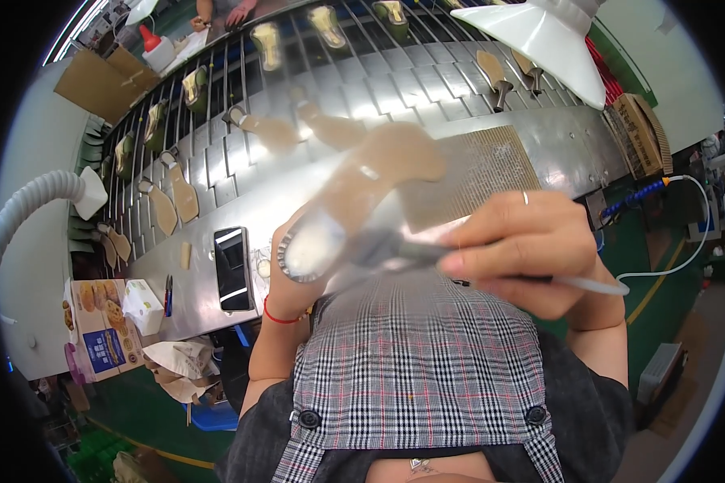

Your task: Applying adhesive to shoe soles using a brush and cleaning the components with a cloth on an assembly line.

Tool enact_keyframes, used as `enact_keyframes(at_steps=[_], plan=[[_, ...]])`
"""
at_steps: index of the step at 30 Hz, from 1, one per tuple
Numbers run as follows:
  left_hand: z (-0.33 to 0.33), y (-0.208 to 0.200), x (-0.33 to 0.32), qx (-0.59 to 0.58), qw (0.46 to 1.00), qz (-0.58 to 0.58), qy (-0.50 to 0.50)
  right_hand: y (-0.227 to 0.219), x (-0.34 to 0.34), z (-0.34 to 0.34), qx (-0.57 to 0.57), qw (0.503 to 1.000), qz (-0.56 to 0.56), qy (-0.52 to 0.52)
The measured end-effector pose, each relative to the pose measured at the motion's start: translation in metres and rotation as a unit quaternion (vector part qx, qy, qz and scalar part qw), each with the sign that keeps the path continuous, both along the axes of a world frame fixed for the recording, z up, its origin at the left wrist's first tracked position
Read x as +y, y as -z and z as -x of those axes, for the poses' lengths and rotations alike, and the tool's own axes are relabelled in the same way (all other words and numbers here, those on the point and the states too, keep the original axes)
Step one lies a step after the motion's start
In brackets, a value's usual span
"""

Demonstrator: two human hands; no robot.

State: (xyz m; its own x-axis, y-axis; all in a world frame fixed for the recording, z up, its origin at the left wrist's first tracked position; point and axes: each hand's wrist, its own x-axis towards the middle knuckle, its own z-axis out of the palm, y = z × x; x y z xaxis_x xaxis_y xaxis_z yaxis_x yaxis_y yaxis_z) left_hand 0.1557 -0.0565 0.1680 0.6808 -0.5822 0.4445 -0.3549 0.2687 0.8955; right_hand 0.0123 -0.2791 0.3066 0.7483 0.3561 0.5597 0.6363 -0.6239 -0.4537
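Observation:
A tan shoe sole is held up in front of my chest, its heel end whitish with a crimped edge. My left hand grips it near the heel, its fingers mostly hidden behind. My right hand is closed on a blurred dark-tipped tool close to the sole's right side. A pale stem passes out of that hand towards a thin white hose; the tool's exact kind cannot be made out. Behind the sole lies a brown ribbed mat on the metal bench.
Soles lie on the slatted metal conveyor; shoe lasts stand along its far side. A phone, pen, tissue pack and printed carton are at left. A white lamp overhangs the right. Another person's pink glove shows beyond.

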Motion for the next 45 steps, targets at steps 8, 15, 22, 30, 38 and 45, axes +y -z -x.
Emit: enact_keyframes(at_steps=[8,15,22,30,38,45], plan=[[0.000,-0.008,0.010,0.099,0.994,0.036,0.033,0.007,-0.007,0.009,-0.005,0.997,-0.074,0.033],[-0.007,-0.005,0.014,0.112,0.987,0.076,0.082,0.011,-0.017,0.016,0.022,0.992,-0.123,0.027],[-0.011,0.001,0.004,0.121,0.987,0.072,0.074,0.023,-0.052,0.020,0.025,0.984,-0.171,0.040],[-0.017,-0.011,-0.026,0.139,0.985,0.015,0.102,0.042,-0.089,0.023,0.168,0.903,-0.385,0.091],[-0.037,-0.004,-0.083,0.205,0.975,-0.002,0.082,0.092,-0.147,0.026,0.230,0.796,-0.559,-0.020],[-0.108,0.016,-0.221,0.170,0.976,-0.116,0.070,0.140,-0.164,0.030,0.151,0.649,-0.746,0.000]])
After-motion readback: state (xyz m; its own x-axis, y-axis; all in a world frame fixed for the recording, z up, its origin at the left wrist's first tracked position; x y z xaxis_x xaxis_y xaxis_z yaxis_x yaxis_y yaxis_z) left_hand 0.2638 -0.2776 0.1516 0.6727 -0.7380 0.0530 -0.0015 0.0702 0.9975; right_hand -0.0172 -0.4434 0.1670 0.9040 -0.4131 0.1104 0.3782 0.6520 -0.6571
